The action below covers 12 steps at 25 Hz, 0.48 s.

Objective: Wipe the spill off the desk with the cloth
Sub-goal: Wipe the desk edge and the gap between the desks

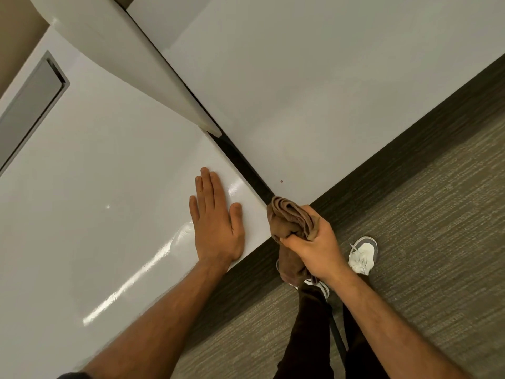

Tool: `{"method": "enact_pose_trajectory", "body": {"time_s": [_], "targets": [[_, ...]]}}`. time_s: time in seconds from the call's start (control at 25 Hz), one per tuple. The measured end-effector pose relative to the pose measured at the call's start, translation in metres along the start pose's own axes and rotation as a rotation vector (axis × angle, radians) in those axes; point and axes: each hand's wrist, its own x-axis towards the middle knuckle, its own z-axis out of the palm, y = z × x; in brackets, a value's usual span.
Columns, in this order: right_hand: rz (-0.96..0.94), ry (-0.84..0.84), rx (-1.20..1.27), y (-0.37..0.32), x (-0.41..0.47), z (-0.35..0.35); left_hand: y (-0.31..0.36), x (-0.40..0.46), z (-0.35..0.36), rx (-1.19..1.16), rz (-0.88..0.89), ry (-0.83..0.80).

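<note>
A white glossy desk (103, 170) fills the left of the view. My left hand (217, 222) lies flat on it near its front right corner, fingers together, holding nothing. My right hand (314, 242) is shut on a bunched brown cloth (292, 217), held just off the desk's corner, over the gap between the two desks. A wet, shiny streak (153, 258) runs along the desk beside my left hand. A small dark spot (281, 181) sits on the neighbouring white desk (314, 99) to the right.
A white divider panel (128, 56) rises between the two desks above a dark gap (243, 162). A grey recessed cable tray (30, 105) sits at the desk's far left. Grey carpet (423, 242) and my shoes (363, 254) lie below.
</note>
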Motion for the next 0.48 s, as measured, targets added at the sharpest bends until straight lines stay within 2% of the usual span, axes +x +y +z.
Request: {"method": "enact_pose_trajectory", "body": {"time_s": [0.24,0.48], "targets": [[-0.039,0.114,0.063,-0.017,0.012,0.000,-0.001,-0.001,0.001,-0.005,0.008,0.008],[-0.253,0.068,-0.077,-0.076,0.088,0.041,-0.001,-0.001,0.001,0.000,-0.006,0.006]]}}
